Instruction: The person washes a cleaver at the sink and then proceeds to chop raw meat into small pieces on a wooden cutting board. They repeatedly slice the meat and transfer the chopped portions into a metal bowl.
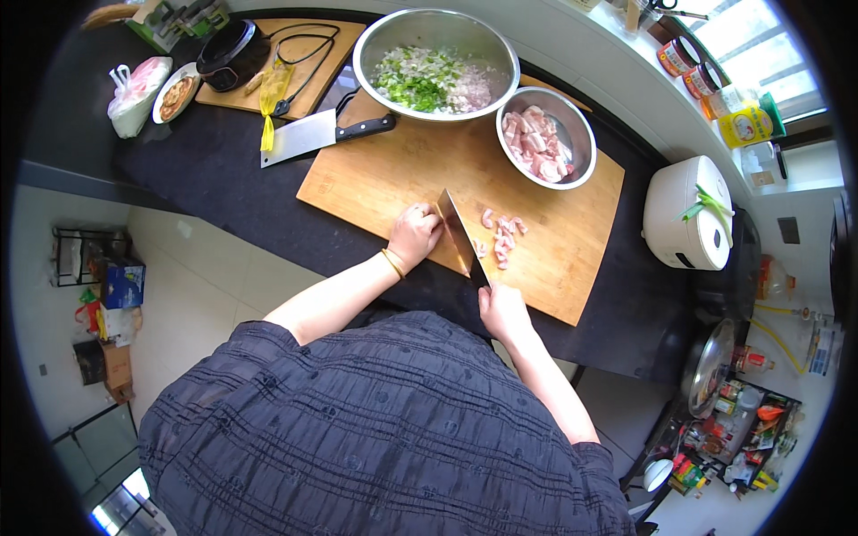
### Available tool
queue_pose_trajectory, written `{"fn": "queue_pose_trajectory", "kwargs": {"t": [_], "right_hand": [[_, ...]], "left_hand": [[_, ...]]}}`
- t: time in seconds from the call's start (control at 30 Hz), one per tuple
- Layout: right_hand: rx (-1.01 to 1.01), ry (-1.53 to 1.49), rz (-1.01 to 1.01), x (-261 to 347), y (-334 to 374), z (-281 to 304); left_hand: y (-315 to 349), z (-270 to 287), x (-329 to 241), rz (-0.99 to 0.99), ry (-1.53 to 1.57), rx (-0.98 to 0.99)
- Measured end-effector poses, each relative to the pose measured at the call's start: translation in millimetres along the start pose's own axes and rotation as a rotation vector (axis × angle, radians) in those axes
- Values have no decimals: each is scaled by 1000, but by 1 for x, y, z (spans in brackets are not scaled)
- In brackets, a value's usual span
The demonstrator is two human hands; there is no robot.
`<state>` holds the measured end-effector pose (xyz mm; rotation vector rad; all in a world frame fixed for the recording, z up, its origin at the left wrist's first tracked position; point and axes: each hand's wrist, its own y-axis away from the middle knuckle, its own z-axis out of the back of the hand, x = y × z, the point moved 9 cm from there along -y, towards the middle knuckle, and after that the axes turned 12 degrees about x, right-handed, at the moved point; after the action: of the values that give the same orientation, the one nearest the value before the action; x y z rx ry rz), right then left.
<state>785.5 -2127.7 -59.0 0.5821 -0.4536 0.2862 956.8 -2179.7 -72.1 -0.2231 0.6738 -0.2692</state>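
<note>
Over the cutting board mid-frame, a stiff-looking kitchen knife is gripped by its handle in the right hand; the left hand is curled alongside, contents unclear. Likely slippery meat pieces, right of centre, are best pinned from above.

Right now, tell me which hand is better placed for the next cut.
Probably the right hand: it grips the knife by its handle, the blade over the cutting board, small meat pieces to its right. The left hand is left of the blade; whether it holds anything is unclear.
</note>
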Motion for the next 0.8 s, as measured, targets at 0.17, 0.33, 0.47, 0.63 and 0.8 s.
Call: {"fn": "queue_pose_trajectory", "kwargs": {"t": [0.17,0.33,0.47,0.63,0.8], "right_hand": [[29,36,-14,7,-11,-3],[-107,15,0,12,-47,-9],[-94,-141,82,-10,-55,-6],[-70,-394,-103,-31,-2,22],[-10,-484,-209,-48,13,24]], "left_hand": [[0,-11,9,-3,38,26],[-3,-10,3,-41,27,76],[-15,-9,-15,-146,37,67],[-22,-13,3,121,157,170],[-30,-25,-20,-2,157,172]]}}
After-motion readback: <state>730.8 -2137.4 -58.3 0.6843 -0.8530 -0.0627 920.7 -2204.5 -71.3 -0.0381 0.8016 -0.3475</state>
